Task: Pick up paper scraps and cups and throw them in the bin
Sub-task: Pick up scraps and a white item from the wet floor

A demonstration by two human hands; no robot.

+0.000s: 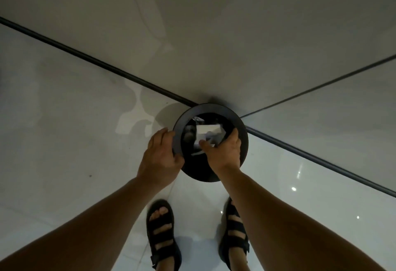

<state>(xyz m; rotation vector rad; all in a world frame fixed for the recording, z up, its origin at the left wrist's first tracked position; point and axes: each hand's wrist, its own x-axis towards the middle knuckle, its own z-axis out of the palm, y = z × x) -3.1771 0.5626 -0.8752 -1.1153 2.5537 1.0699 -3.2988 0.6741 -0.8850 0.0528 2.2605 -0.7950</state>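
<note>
Our two forearms reach down past the sandals (163,231) toward the black bin (214,107), which stands on the floor (64,120) at 12 o'clock from our feet, tucked into the corner. Our left hand (159,157) grips the rim at the bin's 9 o'clock, its fingers (164,134) curled outside the rim and the thumb hooked over it. Our right hand (225,152) comes in from 5 o'clock and sits over the mouth, its thumb and fingers (235,134) curled round a bunch of white paper scraps (206,132). The scraps lie at 11 o'clock from that hand, squarely above the dark opening and inside the rim all round. We judge that letting go is all that remains: they should fall straight in. More pale bits show deeper inside, at the opening's 11 o'clock.
</note>
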